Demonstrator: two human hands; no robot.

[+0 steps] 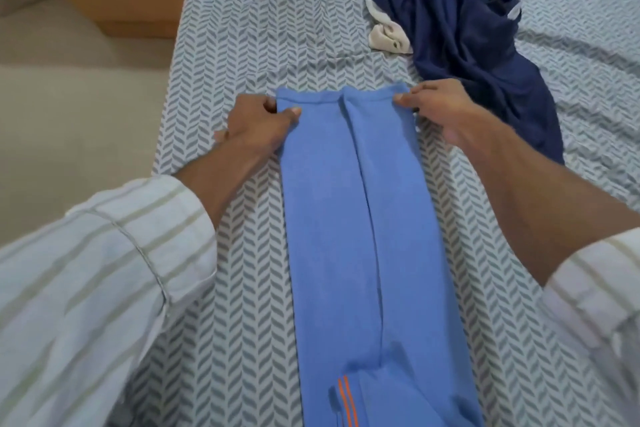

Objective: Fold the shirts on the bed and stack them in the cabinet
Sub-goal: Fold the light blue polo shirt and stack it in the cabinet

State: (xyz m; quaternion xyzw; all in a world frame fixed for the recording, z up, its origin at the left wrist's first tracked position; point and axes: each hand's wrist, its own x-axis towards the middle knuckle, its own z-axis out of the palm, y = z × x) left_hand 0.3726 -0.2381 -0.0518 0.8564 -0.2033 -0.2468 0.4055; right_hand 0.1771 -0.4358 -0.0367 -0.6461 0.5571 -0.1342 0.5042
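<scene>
Light-blue shirt (pixel 349 218) lies as a long narrow strip on the patterned bed (pixel 225 45); left hand (pixel 258 125) pinches its far left corner; right hand (pixel 440 111) pinches the far right corner; navy shirt (pixel 464 28) lies crumpled beyond.

No text, label, brand or number is legible anywhere, neither on the light blue shirt (pixel 349 204) nor on the bedsheet (pixel 242 28).

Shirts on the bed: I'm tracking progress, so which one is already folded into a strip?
The light blue shirt, gripped at its far corners by both hands; the navy shirt lies crumpled beyond.
</scene>
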